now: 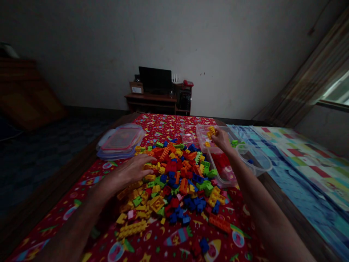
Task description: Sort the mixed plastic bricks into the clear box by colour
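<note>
Right of centre the right hand (221, 139) grips yellow bricks (211, 132); centre-left, the left hand (138, 167), fingers parted, meets the brick pile (172, 166).

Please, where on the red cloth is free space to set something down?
The red cloth is bare beyond the block pile, between stacked lids and clear containers, and left of the left forearm. Crowded: the middle, from left hand to containers.

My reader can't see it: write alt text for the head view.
A person's right hand holds yellow blocks at a clear bin; the left hand is at a heap of mixed-colour blocks on a red patterned cloth. Stacked lids lie left.
</note>
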A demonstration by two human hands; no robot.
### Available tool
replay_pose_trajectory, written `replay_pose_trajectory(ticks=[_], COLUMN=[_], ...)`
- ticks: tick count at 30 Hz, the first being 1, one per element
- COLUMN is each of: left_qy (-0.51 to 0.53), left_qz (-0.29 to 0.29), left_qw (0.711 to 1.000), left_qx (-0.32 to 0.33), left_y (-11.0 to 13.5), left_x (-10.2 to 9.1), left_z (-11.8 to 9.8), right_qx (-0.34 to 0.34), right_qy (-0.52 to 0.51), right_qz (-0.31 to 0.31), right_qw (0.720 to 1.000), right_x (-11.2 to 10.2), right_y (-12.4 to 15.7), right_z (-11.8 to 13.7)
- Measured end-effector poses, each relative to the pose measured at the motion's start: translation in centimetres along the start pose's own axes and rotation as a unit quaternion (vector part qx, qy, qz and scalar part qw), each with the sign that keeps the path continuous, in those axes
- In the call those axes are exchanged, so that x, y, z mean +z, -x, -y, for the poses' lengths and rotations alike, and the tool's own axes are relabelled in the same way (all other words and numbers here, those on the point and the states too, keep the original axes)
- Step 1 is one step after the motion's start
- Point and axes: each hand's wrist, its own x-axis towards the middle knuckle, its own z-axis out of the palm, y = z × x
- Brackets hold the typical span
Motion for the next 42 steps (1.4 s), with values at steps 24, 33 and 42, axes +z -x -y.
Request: replay_pose_trajectory(ticks=[24, 33, 42], left_qy=[-0.016, 0.031, 0.035], left_qz=[-0.112, -0.144, -0.160], left_qw=[0.983, 0.988, 0.985], left_qx=[0.142, 0.052, 0.052], left_y=[-1.2, -1.9, -1.8], left_x=[5.4, 4.5, 4.7], left_z=[-2.7, -3.1, -3.2], right_qx=[-0.224, -0.286, -0.289], right_qy=[-0.029, -0.006, 0.009], right_qz=[0.199, 0.160, 0.105], right_qw=[0.953, 0.945, 0.952], right_x=[0.9, 2.2, 3.1], right_y=[11.5, 12.6, 13.8], right_z=[10.1, 9.7, 9.4])
